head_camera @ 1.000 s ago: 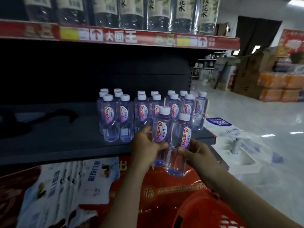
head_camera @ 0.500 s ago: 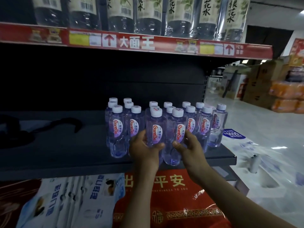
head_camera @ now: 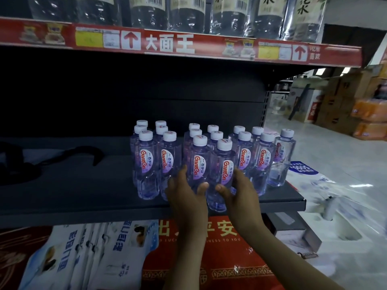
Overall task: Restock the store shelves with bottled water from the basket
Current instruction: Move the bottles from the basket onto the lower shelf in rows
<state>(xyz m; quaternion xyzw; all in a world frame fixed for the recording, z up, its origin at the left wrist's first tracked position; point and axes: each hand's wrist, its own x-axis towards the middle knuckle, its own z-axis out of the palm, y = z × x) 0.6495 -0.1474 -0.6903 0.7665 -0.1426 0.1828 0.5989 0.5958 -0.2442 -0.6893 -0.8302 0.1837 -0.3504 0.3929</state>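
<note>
Two small water bottles with white caps and red-and-purple labels stand at the front of the dark shelf. My left hand grips the left bottle low on its body. My right hand grips the right bottle the same way. Both bottles stand upright among several identical bottles set in rows behind and beside them. The basket is out of view.
A black strap lies on the left of the shelf. Large bottles fill the shelf above its red price strip. White packs and a red package lie below. Cartons stand across the aisle on the right.
Both hands carried the two bottles up from below the shelf edge and set them down at the front of the rows. The camera moved closer, and the red basket left the view.
</note>
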